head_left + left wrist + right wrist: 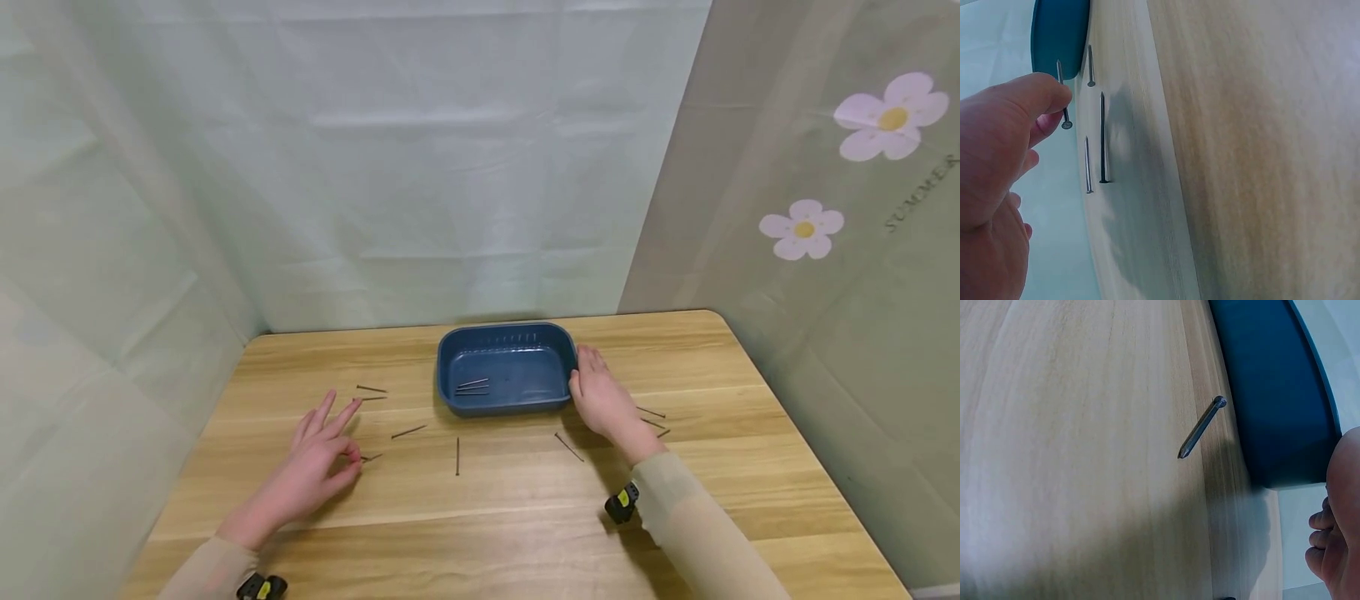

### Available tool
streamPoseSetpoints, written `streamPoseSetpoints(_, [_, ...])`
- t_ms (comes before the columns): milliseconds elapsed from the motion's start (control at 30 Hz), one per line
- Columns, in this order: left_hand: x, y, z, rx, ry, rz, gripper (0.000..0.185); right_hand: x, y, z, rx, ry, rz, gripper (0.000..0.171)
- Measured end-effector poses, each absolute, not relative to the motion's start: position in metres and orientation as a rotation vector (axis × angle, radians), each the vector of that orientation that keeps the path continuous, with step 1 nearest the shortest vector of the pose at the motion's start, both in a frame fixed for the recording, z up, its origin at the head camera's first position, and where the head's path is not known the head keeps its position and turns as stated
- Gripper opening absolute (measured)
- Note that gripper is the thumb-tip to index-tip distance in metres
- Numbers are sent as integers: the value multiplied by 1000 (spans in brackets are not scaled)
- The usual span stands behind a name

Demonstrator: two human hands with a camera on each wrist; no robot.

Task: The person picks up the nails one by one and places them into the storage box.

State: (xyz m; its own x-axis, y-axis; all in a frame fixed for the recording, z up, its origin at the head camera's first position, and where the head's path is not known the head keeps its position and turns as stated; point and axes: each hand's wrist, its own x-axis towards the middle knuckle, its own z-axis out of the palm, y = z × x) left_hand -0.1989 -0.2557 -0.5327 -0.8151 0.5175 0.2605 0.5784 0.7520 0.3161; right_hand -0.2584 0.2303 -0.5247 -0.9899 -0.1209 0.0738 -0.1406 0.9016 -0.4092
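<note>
My left hand (311,471) pinches a nail (1065,117) between thumb and forefinger, just above the tabletop; its other fingers spread outward. Two nails lie beyond those fingers, and one nail (408,432) is on the table to their right. A dark blue plastic basket (506,408) stands near the far edge of the table, with several nails (472,388) on its floor at the left. Against the basket's right side rests my right hand (603,398), its fingers along the wall and its thumb by the near corner.
On the wooden table (510,533), one nail (457,457) points away in front of the basket. Another nail (569,447) lies slanted near the right hand, and several more lie right of that wrist. Fabric sheets (450,167) hang behind the table and at both sides.
</note>
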Motion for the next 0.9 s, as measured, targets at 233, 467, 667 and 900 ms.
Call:
streamPoseSetpoints(233, [-199,-256,-534,-876,-2781,-584,30,-258,230,-524,209,-3026,650,63])
streamPoseSetpoints(467, [-198,-256,-533,-874,-2774,-598,31,-260,231,-526,216,-3021,645,62])
streamPoseSetpoints(667, [-197,-257,-535,-875,-2763,-603,32,-259,231,-527,212,-3019,643,63])
streamPoseSetpoints(900, [-198,-255,-533,-870,-2734,-643,31,-260,231,-528,214,-3019,637,63])
